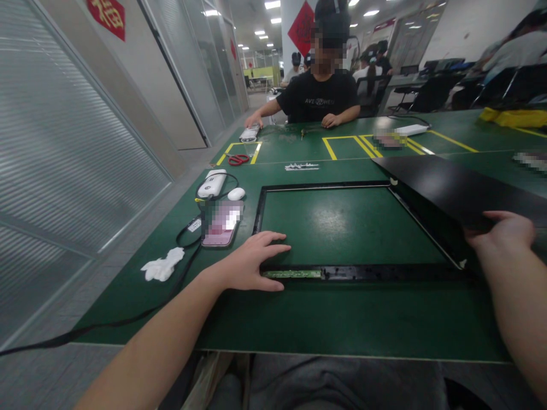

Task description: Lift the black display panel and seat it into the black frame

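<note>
A black rectangular frame (pixel 329 185) lies flat on the green table (pixel 342 319), with a strip of green circuit board (pixel 293 274) set in its near side. Over the near left corner of that frame rests my left hand (pixel 256 259), fingers spread. My right hand (pixel 504 236) grips the near edge of a thin black panel (pixel 465 188), thumb on top and fingers hidden below. The panel is tilted and overlaps the frame's right side. Small pale pieces (pixel 394 181) sit at the frame's right corners.
Left of the frame are a phone (pixel 220 225), a white mouse (pixel 236 194), a white power bank (pixel 212 183) with cables, and crumpled tissue (pixel 163 265). Red-handled scissors (pixel 238 160) and a white strip (pixel 301 167) lie farther back. A person (pixel 320 97) sits opposite, one hand on a white device (pixel 250 132).
</note>
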`<move>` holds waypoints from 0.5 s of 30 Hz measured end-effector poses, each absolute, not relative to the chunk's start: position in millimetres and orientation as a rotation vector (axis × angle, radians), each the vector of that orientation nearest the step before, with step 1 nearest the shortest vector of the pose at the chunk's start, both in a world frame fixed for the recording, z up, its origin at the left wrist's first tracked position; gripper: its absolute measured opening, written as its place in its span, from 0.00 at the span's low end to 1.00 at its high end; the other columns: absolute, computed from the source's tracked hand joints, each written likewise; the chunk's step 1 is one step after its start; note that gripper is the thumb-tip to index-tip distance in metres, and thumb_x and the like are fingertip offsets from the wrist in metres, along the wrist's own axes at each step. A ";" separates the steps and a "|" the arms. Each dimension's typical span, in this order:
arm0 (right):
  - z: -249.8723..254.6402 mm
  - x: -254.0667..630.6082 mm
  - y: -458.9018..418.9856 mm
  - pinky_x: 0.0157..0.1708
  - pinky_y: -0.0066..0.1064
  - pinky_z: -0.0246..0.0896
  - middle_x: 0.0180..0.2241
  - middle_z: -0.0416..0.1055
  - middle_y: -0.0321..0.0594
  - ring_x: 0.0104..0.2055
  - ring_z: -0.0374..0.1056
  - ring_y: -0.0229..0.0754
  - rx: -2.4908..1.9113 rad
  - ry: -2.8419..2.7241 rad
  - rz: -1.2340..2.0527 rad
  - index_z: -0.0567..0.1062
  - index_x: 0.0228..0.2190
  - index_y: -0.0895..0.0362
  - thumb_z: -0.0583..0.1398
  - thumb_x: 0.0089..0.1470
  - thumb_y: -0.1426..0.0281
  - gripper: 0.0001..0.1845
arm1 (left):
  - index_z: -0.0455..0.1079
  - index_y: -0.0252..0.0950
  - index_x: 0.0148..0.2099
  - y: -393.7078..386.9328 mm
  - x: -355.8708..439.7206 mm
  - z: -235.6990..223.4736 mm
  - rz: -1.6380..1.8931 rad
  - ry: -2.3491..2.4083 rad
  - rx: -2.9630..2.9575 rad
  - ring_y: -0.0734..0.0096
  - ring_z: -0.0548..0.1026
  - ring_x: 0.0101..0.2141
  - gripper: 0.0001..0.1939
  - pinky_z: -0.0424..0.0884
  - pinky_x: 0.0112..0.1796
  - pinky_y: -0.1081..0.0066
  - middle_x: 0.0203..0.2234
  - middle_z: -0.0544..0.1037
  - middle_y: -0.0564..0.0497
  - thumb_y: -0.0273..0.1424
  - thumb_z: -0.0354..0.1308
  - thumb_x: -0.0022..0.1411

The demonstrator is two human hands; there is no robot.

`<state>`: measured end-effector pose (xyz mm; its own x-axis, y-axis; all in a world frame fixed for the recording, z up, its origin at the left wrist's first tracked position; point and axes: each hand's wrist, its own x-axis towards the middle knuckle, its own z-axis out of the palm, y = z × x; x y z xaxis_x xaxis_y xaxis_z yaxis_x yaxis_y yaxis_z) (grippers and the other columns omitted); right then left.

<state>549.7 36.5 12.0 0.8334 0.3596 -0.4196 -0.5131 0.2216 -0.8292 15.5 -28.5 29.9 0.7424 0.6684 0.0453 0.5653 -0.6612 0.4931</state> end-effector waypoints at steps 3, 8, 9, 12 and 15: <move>18.8 541.9 34.8 0.25 0.32 0.74 0.37 0.70 0.42 0.35 0.72 0.40 -1.200 0.155 0.618 0.66 0.25 0.57 0.53 0.36 0.83 0.12 | 0.67 0.42 0.65 -28.3 15.2 29.7 0.320 0.934 2.475 0.39 0.62 0.64 0.40 0.59 0.62 0.43 0.65 0.64 0.36 0.47 0.72 0.53; 31.0 528.9 28.2 0.22 0.24 0.69 0.38 0.70 0.40 0.35 0.72 0.36 -1.105 0.104 0.603 0.66 0.24 0.57 0.52 0.39 0.84 0.11 | 0.67 0.42 0.65 -27.6 14.4 29.4 0.325 0.926 2.464 0.39 0.62 0.64 0.41 0.58 0.62 0.43 0.65 0.64 0.36 0.48 0.72 0.52; 34.3 526.1 26.6 0.22 0.23 0.69 0.38 0.71 0.40 0.35 0.72 0.36 -1.086 0.089 0.592 0.66 0.24 0.57 0.52 0.40 0.83 0.10 | 0.67 0.42 0.65 -27.6 13.9 29.8 0.319 0.923 2.458 0.39 0.61 0.64 0.42 0.58 0.62 0.43 0.65 0.63 0.36 0.48 0.72 0.52; 43.2 519.6 22.4 0.22 0.24 0.69 0.39 0.71 0.42 0.36 0.72 0.36 -0.999 0.014 0.556 0.66 0.21 0.58 0.52 0.43 0.82 0.09 | 0.65 0.41 0.67 -28.0 12.1 31.5 0.350 0.912 2.391 0.41 0.60 0.65 0.43 0.58 0.63 0.44 0.67 0.61 0.37 0.48 0.72 0.53; 47.2 515.7 19.7 0.24 0.27 0.71 0.39 0.71 0.43 0.36 0.72 0.38 -0.949 -0.083 0.545 0.66 0.21 0.57 0.53 0.43 0.80 0.07 | 0.62 0.41 0.68 -27.5 10.6 31.5 0.463 0.933 2.276 0.45 0.61 0.65 0.38 0.58 0.64 0.48 0.67 0.61 0.39 0.45 0.67 0.60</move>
<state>515.7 19.7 47.2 0.8629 0.4773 -0.1661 -0.4061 0.4592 -0.7900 10.6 -27.5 31.5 0.6877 0.7215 0.0806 0.5011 -0.5520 0.6665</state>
